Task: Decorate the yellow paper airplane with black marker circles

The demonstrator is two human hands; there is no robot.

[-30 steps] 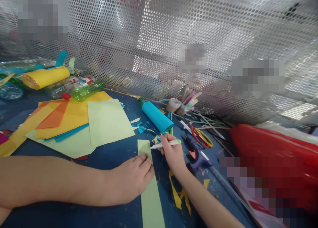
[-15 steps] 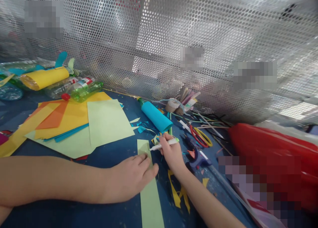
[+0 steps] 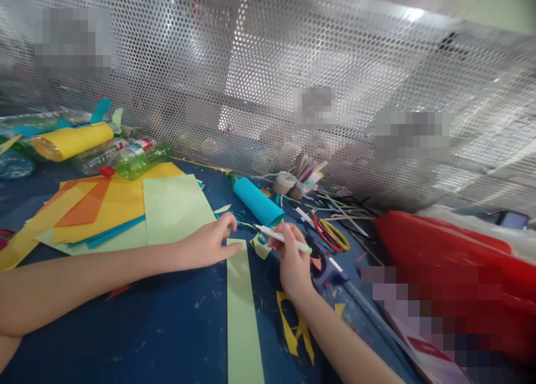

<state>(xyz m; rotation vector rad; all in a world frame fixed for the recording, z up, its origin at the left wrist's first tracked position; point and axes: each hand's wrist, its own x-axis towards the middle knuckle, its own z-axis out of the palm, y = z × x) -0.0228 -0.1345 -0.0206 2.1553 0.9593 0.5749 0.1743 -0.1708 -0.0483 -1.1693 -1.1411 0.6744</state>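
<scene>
My right hand (image 3: 294,264) grips a slim white marker (image 3: 268,232) with a green end, its tip pointing up and left, off the paper. Below lies a long pale green paper strip (image 3: 242,317), flat on the blue table. My left hand (image 3: 214,240) hovers at the strip's far end, thumb stretched over it and fingers loosely bent with nothing between them. Just beyond both hands rests a green bottle wrapped in blue paper (image 3: 258,201), lying on its side. Small paper scraps (image 3: 262,245) sit between the hands.
Coloured paper sheets (image 3: 176,205) and plastic bottles (image 3: 142,158) lie on the left. Scissors (image 3: 333,234), a glue gun (image 3: 330,272) and yellow offcuts (image 3: 288,328) are at the right, near a red bag (image 3: 439,239). A perforated metal screen (image 3: 259,66) stands behind.
My left hand has lifted off the strip and moved up and left to its far end. My right hand has drawn the marker away from the strip's edge and tilted it.
</scene>
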